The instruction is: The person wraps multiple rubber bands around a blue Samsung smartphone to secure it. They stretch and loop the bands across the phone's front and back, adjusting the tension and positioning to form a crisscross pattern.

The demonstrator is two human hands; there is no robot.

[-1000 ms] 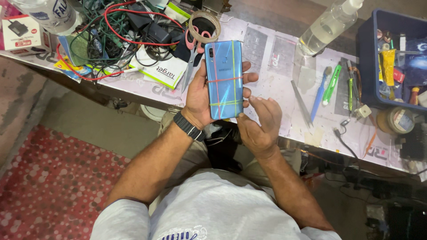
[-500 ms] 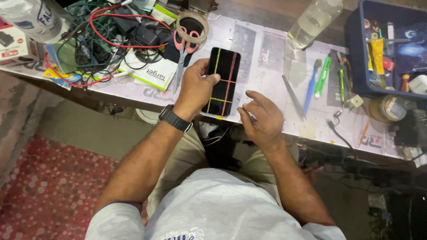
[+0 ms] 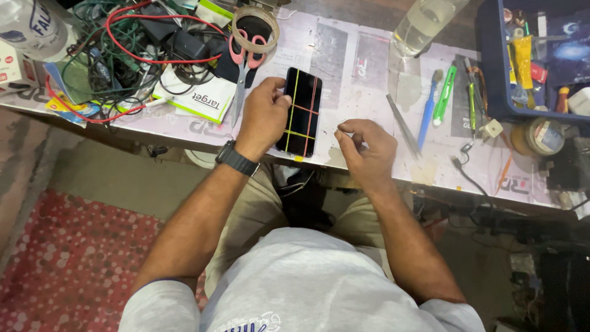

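Cluttered bench (image 3: 362, 55): hands beside flat phone (image 3: 299, 112).

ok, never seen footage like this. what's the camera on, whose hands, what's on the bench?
The camera sits on a person's head and looks down, so the two bare arms are the wearer's own. There is no machine and only this one view. The left hand, with a dark watch on its wrist, rests its fingers on the left edge of a black phone lying flat on the paper-covered bench; coloured bands cross the phone. The right hand hovers beside it, fingers pinched, holding nothing I can make out. Around them lie red-handled scissors, tangled cables, tweezers, a clear bottle and a blue tray of tools.
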